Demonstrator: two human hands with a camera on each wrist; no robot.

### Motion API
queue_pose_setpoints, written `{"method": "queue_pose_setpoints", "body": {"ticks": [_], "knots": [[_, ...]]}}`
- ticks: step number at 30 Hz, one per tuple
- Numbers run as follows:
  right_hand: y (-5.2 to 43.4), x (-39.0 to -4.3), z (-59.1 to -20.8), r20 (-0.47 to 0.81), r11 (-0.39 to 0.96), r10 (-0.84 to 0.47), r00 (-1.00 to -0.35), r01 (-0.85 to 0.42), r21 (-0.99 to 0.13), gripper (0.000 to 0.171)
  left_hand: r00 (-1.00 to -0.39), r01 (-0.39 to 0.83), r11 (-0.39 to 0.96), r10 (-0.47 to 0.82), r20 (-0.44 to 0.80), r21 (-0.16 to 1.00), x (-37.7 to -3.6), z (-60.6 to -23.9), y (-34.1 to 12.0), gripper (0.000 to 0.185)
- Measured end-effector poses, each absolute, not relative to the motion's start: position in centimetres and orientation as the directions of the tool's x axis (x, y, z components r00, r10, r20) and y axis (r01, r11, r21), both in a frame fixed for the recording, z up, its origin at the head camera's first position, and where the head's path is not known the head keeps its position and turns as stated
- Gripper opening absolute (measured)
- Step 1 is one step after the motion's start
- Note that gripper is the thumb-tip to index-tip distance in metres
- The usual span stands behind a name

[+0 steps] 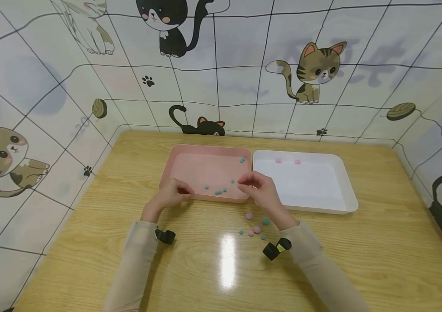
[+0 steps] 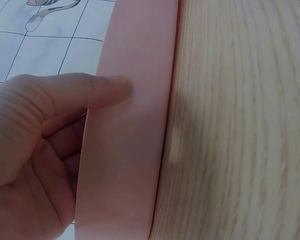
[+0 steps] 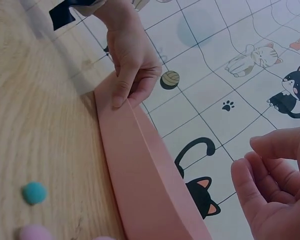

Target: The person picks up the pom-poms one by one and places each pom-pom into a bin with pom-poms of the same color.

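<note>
The left hand [image 1: 172, 193] grips the near wall of the pink tray [image 1: 205, 151], thumb outside and fingers inside. The right hand [image 1: 261, 188] hovers over the tray's right near corner with fingertips drawn together; whether this grip pinches anything cannot be told. Teal balls [image 1: 218, 191] lie inside the pink tray. The white tray [image 1: 343, 186] just beside it holds two pink balls [image 1: 288, 161]. More pink and teal balls [image 1: 255, 226] lie on the tabletop [image 1: 380, 251] near the right wrist.

Two trays, one pink [image 1: 174, 156] and one white [image 1: 345, 182], and two hands [image 1: 172, 193] are in view.
</note>
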State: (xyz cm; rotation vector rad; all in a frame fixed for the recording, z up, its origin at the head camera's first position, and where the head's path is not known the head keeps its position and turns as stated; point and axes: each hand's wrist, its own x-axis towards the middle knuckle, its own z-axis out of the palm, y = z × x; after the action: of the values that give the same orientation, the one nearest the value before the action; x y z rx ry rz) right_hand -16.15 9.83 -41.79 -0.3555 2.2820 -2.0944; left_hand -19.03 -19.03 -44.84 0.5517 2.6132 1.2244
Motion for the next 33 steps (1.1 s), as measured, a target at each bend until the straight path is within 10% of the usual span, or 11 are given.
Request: {"method": "queue_pose_setpoints", "body": {"ticks": [33], "knots": [[14.9,-10.7,-47.3,0.226,0.368,-0.26,-0.939,-0.313,-0.876,0.017,-0.905,0.26,0.569,0.426,-0.009,0.78,-18.9,-44.7,-19.2,0.004]]}}
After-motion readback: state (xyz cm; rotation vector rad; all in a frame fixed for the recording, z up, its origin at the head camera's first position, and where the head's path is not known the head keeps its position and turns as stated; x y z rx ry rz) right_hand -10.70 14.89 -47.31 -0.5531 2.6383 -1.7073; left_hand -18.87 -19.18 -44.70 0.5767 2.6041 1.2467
